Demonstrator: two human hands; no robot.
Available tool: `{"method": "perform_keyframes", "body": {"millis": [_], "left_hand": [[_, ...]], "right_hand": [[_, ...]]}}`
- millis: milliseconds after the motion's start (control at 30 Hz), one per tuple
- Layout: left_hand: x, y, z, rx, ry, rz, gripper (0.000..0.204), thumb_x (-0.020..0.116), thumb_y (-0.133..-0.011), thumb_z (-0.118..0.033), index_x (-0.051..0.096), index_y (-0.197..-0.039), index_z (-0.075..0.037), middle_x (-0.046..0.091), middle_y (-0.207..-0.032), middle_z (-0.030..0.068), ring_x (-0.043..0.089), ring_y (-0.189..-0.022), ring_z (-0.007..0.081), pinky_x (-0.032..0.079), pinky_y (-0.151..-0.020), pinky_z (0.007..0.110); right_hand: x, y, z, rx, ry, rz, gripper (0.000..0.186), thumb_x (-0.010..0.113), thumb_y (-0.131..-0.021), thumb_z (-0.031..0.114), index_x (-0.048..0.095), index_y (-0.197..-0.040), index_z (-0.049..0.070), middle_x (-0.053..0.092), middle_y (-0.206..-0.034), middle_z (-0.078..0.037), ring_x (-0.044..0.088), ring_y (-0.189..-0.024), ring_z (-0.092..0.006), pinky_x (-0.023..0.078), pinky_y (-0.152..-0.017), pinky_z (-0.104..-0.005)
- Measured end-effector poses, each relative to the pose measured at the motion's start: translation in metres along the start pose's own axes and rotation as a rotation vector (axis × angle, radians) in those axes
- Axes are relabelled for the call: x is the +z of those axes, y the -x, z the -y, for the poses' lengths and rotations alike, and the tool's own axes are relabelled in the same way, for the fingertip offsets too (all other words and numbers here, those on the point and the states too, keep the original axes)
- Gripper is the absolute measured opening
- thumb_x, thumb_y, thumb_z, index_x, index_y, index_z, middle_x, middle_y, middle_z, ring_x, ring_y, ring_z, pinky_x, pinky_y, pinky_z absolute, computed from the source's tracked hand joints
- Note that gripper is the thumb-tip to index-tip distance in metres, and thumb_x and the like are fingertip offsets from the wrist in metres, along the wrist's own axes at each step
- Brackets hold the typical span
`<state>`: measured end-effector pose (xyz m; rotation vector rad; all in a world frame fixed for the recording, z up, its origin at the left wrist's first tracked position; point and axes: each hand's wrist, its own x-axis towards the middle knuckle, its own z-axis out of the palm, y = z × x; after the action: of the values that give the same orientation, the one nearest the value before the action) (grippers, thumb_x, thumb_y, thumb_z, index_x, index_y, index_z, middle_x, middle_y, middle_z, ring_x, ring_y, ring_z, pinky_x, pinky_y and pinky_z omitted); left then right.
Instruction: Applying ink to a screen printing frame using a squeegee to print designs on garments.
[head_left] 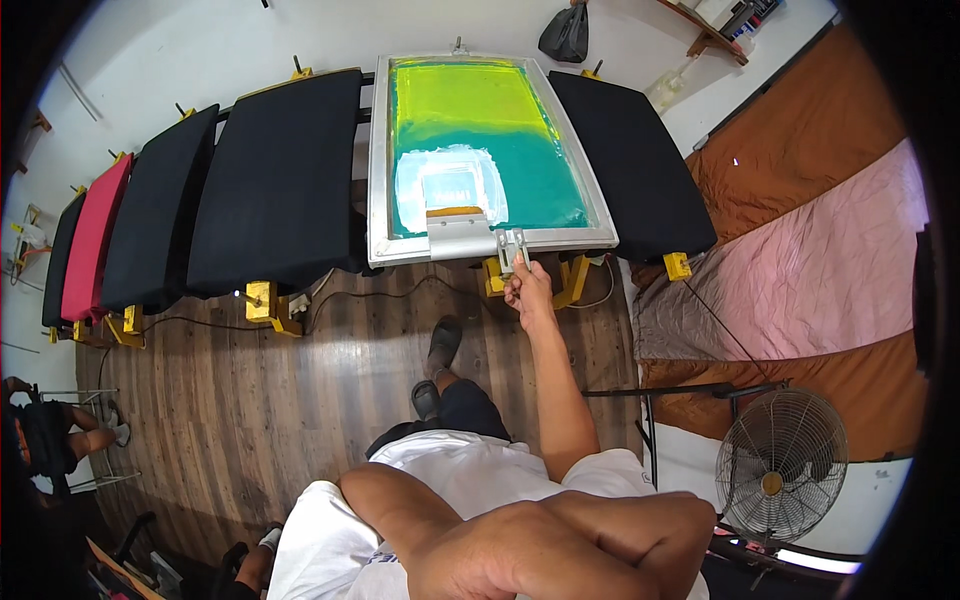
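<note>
My right hand (528,290) reaches forward to the front edge of a silver-framed screen (607,225), its fingers closed on a metal clamp (513,252) there. The screen's mesh (540,175) is teal with a yellow-green band at the far end and a pale patch at the near left. Beside the clamp, a flat metal plate (460,235) lies over the frame's front edge, below a strip of orange-brown. My left arm (400,500) is bent across the bottom of the view, very close to the camera; I cannot make out what its fingers are doing.
Black-covered platens (275,175) and a pink one (95,230) stand on yellow brackets either side of the screen. Cables (400,295) run behind on the wooden floor. A fan (770,450) and brown-and-pink fabric (800,270) are on the right. Another person (50,440) is at lower left.
</note>
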<state>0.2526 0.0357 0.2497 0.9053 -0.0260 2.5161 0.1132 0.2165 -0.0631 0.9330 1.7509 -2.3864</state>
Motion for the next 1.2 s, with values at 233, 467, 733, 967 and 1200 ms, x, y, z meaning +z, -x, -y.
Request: {"method": "perform_keyframes", "body": {"millis": [233,467,733,967,1200], "left_hand": [[-0.004,-0.006,0.0,0.225,-0.152,0.023,0.026,0.086,-0.074,-0.032,0.077,-0.086,-0.01,0.053,-0.075,-0.0009,0.044,-0.066,0.0116,0.029,-0.054,0.025],[-0.064,0.035,-0.015,-0.388,-0.317,-0.198,0.028,0.061,-0.093,-0.032,0.056,-0.08,-0.007,0.048,-0.078,0.004,0.043,-0.07,0.0141,0.036,-0.062,0.026],[-0.366,0.372,-0.037,-1.189,-1.911,-0.824,0.041,0.067,-0.087,-0.039,0.067,-0.09,0.003,0.066,-0.075,0.0219,0.064,-0.071,0.0382,0.051,-0.067,0.045],[-0.316,0.678,-0.104,-0.799,-0.787,-2.207,0.024,0.063,-0.091,-0.027,0.064,-0.1,-0.004,0.063,-0.075,0.0105,0.06,-0.057,0.0249,0.045,-0.045,0.038],[-0.317,0.611,-0.073,-0.802,-0.92,-2.05,0.02,0.068,-0.086,-0.025,0.066,-0.093,-0.007,0.063,-0.072,0.0103,0.061,-0.055,0.0231,0.043,-0.044,0.036]], "right_hand": [[0.006,0.002,0.003,0.012,0.017,0.006,0.026,0.06,-0.098,0.035,0.049,-0.09,0.013,0.042,-0.063,0.006,0.048,-0.055,-0.0079,0.04,-0.048,-0.0232],[0.001,-0.007,-0.004,-0.013,0.073,-0.015,0.027,0.058,-0.099,0.034,0.048,-0.087,0.012,0.042,-0.062,0.005,0.048,-0.054,-0.0082,0.04,-0.047,-0.0236],[-0.009,-0.001,0.006,-0.078,0.137,-0.116,0.031,0.057,-0.1,0.033,0.045,-0.084,0.009,0.042,-0.063,0.003,0.048,-0.051,-0.0086,0.038,-0.043,-0.0232],[0.003,-0.007,-0.009,-0.121,0.18,-0.103,0.034,0.056,-0.1,0.036,0.045,-0.085,0.007,0.042,-0.062,0.001,0.047,-0.049,-0.0092,0.036,-0.04,-0.0243],[0.007,-0.001,-0.008,-0.14,0.214,-0.11,0.032,0.054,-0.101,0.035,0.049,-0.087,0.007,0.043,-0.064,0.002,0.047,-0.052,-0.0077,0.038,-0.043,-0.0232]]}}
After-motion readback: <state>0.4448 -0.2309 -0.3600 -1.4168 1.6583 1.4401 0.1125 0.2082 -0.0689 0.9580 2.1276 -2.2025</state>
